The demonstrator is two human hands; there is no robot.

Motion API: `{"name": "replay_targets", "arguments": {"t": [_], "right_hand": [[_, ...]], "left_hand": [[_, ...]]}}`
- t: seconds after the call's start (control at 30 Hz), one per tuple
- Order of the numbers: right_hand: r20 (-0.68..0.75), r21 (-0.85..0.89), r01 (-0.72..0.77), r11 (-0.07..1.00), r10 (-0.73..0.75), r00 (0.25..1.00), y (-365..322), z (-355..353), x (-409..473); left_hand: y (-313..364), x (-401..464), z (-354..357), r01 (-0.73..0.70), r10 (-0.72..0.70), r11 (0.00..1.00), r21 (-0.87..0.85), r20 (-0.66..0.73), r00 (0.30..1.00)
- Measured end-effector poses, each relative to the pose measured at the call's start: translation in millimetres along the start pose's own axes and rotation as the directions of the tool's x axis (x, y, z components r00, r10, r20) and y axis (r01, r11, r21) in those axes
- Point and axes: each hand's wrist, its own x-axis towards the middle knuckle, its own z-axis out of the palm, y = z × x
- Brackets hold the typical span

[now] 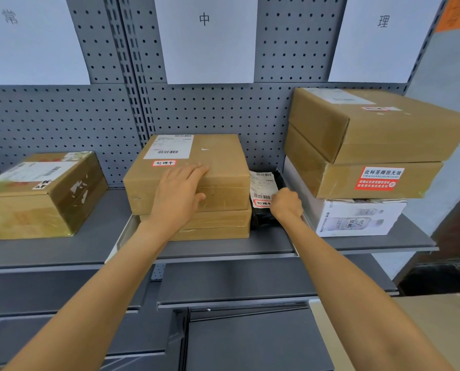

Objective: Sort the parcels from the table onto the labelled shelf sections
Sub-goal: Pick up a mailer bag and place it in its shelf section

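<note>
Left hand (182,187) flat, fingers straight, pressing the top box (194,170) of the middle stack on the shelf (223,247). Right hand (286,204) pinches the black bag (262,212), which stands wedged just right of that stack, left of the white carton (357,218).

Evenly and softly lit, shadows faint beneath the left hand (179,195). Slightly soft throughout, blurrier far left of it. Strong wide-angle bending at edges; glare on taped cartons.
</note>
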Motion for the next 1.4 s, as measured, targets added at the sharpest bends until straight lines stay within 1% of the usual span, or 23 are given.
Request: {"name": "replay_targets", "arguments": {"t": [0.1,0.23,0.33,0.43,0.5,0.6,0.73,0.93,1.07,1.17,1.23,1.33,1.4], "right_hand": [[-0.035,0.048,0.015,0.999,-0.013,0.999,2,0,-3],[-0.096,0.171,0.01,0.985,0.006,0.995,4,2,-11],[-0.124,0.216,0.025,0.976,0.002,0.992,6,2,-17],[-0.127,0.239,0.042,0.97,-0.011,0.992,6,-2,-21],[-0.104,0.247,0.042,0.968,-0.016,0.994,5,-3,-24],[-0.057,0.207,0.048,0.977,-0.037,0.998,5,-1,-27],[-0.055,0.14,0.074,0.987,-0.067,0.996,6,4,-30],[-0.044,0.149,0.093,0.984,-0.088,0.995,6,-8,-35],[-0.068,0.095,0.175,0.98,-0.169,0.983,3,-28,-48],[-0.047,0.043,0.242,0.969,-0.24,0.97,-2,-52,-57],[-0.049,0.0,0.297,0.955,-0.296,0.954,-8,-70,-63],[-0.077,-0.087,0.363,0.928,-0.369,0.926,-23,-95,-76],[-0.094,-0.148,0.409,0.9,-0.425,0.9,-37,-109,-89]], "left_hand": [[0,0,1,-0.001,0.001,1.0,0.006,-0.003,1.0],[0,-1,1,-0.002,0.002,1.0,0.014,0.002,1.0],[1,-1,1,-0.005,0.005,1.0,0.017,-0.004,1.0],[1,-1,1,-0.003,0.003,1.0,0.015,-0.003,1.0],[0,0,0,-0.003,0.003,1.0,0.01,0.0,1.0],[0,1,-1,0.004,-0.004,1.0,0.01,0.004,1.0],[0,1,-2,0.012,-0.012,1.0,0.008,0.014,1.0],[2,5,-6,0.022,-0.023,0.999,0.027,0.041,0.999],[6,5,-8,0.021,-0.025,0.998,0.063,0.067,0.997],[8,8,-14,0.02,-0.029,0.997,0.075,0.118,0.993],[7,10,-19,0.033,-0.042,0.998,0.055,0.16,0.986],[4,8,-34,0.097,-0.089,0.995,-0.029,0.204,0.975],[-1,5,-49,0.091,-0.089,0.996,-0.001,0.213,0.973]]}}
